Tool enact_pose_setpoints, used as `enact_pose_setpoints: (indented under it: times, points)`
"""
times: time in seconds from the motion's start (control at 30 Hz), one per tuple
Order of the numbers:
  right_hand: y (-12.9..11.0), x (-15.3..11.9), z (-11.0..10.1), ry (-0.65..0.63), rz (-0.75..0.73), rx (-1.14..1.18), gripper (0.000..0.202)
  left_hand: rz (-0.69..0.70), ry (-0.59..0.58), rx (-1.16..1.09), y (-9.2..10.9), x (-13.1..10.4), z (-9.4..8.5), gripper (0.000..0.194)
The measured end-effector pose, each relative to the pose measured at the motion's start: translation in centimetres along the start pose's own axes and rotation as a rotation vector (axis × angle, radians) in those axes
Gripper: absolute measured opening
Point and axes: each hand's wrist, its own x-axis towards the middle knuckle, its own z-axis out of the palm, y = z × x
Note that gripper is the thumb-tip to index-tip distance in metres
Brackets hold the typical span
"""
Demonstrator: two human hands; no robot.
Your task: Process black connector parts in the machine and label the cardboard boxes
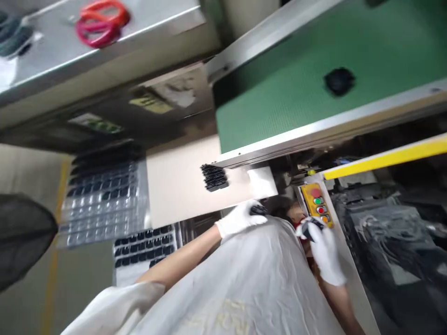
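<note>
My left hand [242, 221], in a white glove, is closed around a small black part [258, 210] just past the front edge of a pale board [178, 181]. My right hand [323, 246], gloved too and blurred, grips another dark part [310, 229] beside a yellow control box [317, 204] with coloured buttons. What kind of parts these are does not show clearly. On the board stands a row of several black parts [214, 177], close to the conveyor's corner.
A green conveyor belt [272, 102] carries one black piece [339, 81]. Clear plastic trays [104, 209] with black parts stand at left, more trays [145, 246] below. Red-handled scissors [102, 23] lie on a metal table [153, 14]. A yellow bar [387, 156] and machinery are at right.
</note>
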Motion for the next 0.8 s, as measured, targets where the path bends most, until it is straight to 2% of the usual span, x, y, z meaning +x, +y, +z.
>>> enact_pose_setpoints:
  times: [0.07, 0.13, 0.17, 0.23, 0.33, 0.4, 0.47, 0.53, 0.6, 0.63, 0.7, 0.73, 0.8]
  points:
    - [1.1, 1.9, 7.9, -0.188, 0.007, -0.092, 0.028, -0.096, 0.284, -0.052, -5.9, -3.2, -6.1, 0.046]
    - [0.7, 4.1, 15.2, -0.350, -0.098, -0.241, 0.029, -0.163, 0.476, -0.116, -11.1, -5.7, -10.8, 0.047]
    - [0.1, 5.2, 18.7, -0.425, -0.176, -0.333, 0.029, -0.183, 0.535, -0.119, -13.4, -6.5, -12.8, 0.047]
    - [-1.6, 7.5, 25.8, -0.565, -0.342, -0.560, 0.029, -0.194, 0.594, -0.070, -17.4, -7.5, -16.6, 0.045]
    - [-3.7, 10.4, 36.8, -0.760, -0.566, -0.987, 0.032, -0.169, 0.626, 0.016, -22.1, -7.7, -22.3, 0.043]
    - [-4.0, 11.7, 43.4, -0.845, -0.621, -1.177, 0.031, -0.130, 0.617, 0.072, -24.5, -7.4, -25.9, 0.040]
    - [-3.6, 12.4, 48.3, -0.900, -0.600, -1.266, 0.024, -0.089, 0.577, 0.221, -26.7, -7.2, -28.8, 0.038]
    - [-3.2, 12.6, 50.8, -0.925, -0.561, -1.319, 0.019, -0.068, 0.531, 0.353, -28.4, -7.3, -30.5, 0.038]
    - [-3.0, 12.3, 50.8, -0.909, -0.543, -1.349, 0.020, -0.063, 0.506, 0.399, -29.1, -7.7, -31.0, 0.044]
    - [-3.0, 12.1, 49.9, -0.882, -0.542, -1.352, 0.023, -0.055, 0.511, 0.412, -29.1, -8.1, -30.8, 0.051]
    - [-3.2, 11.5, 46.5, -0.792, -0.544, -1.352, 0.028, -0.032, 0.584, 0.465, -27.8, -8.8, -29.4, 0.062]
    - [-3.2, 11.2, 44.4, -0.725, -0.545, -1.347, 0.030, -0.019, 0.651, 0.485, -26.8, -9.1, -28.2, 0.061]
    - [-3.0, 10.9, 39.9, -0.540, -0.537, -1.335, 0.033, 0.024, 0.769, 0.494, -24.0, -9.0, -25.3, 0.041]
